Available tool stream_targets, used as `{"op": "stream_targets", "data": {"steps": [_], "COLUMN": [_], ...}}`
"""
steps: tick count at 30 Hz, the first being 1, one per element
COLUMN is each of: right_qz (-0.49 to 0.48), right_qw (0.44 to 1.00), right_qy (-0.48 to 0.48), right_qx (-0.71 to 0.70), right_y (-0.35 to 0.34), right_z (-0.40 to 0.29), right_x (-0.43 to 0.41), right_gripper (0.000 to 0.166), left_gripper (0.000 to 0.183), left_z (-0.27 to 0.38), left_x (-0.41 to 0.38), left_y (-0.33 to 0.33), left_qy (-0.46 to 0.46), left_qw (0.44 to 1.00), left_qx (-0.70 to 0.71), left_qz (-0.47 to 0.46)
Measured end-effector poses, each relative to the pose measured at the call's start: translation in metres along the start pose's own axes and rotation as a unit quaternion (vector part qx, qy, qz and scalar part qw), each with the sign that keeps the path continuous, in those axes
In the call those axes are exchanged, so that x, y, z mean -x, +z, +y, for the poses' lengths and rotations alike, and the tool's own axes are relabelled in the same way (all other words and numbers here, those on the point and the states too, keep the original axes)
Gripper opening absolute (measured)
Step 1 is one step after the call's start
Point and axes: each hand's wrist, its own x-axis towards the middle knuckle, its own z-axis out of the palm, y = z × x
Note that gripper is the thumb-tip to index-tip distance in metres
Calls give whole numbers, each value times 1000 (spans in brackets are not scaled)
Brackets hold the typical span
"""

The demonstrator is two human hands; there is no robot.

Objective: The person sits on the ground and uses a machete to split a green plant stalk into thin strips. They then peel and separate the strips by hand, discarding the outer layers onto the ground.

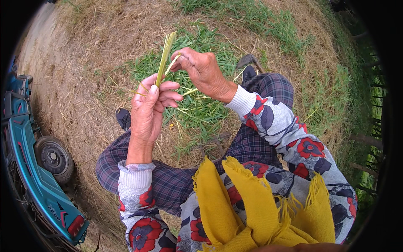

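Observation:
My left hand (146,104) grips a yellow-green plant stalk (164,60) between thumb and forefinger, with its split end pointing up and away. Its other fingers are spread. A thin bit of stem pokes out to the left of that hand. My right hand (206,74) pinches a narrow peeled strip (172,65) just right of the stalk. The strip's lower end runs down toward the left fingers; whether it is still joined to the stalk is hidden. Beneath both hands lies a heap of cut green leaves (201,113) with pale stem pieces among them.
A hoe-like metal blade (247,60) on a wooden handle lies by my right shoe (248,74). Between my legs is a wooden frame (217,141). A teal vehicle (41,182) with a wheel (54,157) stands at left. Dry grass (88,78) covers the ground.

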Motion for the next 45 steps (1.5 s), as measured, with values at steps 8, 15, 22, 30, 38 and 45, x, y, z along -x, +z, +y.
{"op": "stream_targets", "data": {"steps": [8,15,22,30,38,45], "right_qz": [-64,-79,-43,-14,18,92], "right_qw": [980,943,967,969,962,930], "right_qy": [82,162,132,150,174,224], "right_qx": [-170,-281,-214,-194,-207,-276], "right_y": [-3,-6,-2,2,0,-17], "right_z": [2,2,5,8,12,23], "right_x": [-2,-3,-2,-1,0,-11], "right_gripper": [32,38,34,31,30,24], "left_gripper": [35,35,33,34,34,32], "left_z": [0,-2,-2,-4,-7,-6], "left_x": [0,0,-1,0,-1,0], "left_y": [-12,-10,-8,-7,-5,-13], "left_qy": [8,-16,-16,-26,-33,-11], "left_qw": [1000,1000,999,999,999,999], "left_qx": [-11,-22,-23,-28,-35,-34], "left_qz": [18,15,15,21,25,17]}}
